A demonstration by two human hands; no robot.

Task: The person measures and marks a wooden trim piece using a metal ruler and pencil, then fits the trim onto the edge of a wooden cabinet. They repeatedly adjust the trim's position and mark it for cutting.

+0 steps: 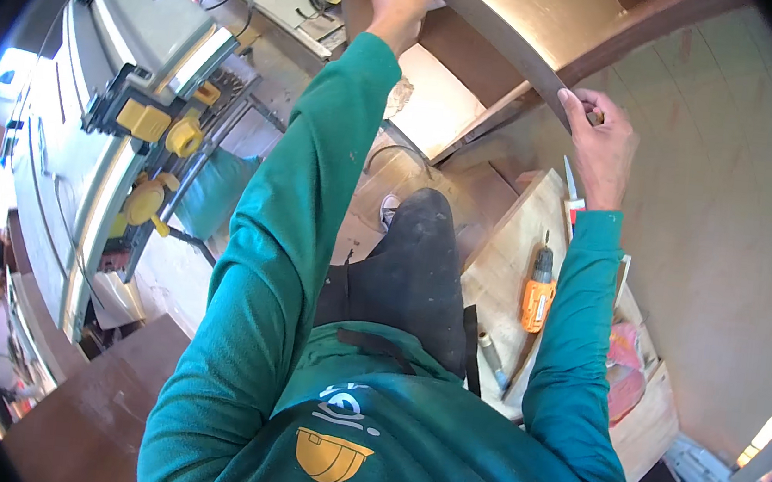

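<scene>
A long, thin dark brown strip point(503, 40) runs slantwise along the front of a brown wooden cabinet frame point(648, 29). At the upper edge of the picture my left hand point(397, 5) is closed on the strip's far left part. My right hand point(599, 148) grips the nearer right end, its thumb pressed on the strip and its fingers curled behind. Whether the strip is loose or fixed to the frame I cannot tell. Inside the frame a shiny tan panel point(538, 9) shows. Below my right hand lies an orange and black cordless drill point(538, 297).
The drill rests on a pale wooden board point(502, 294), beside a knife-like blade point(570, 177), a small tube-shaped tool point(490, 355) and a pinkish-red cloth or bag point(624, 371). A table saw point(151, 121) with yellow knobs stands at left. A large brown panel point(715, 198) fills the right.
</scene>
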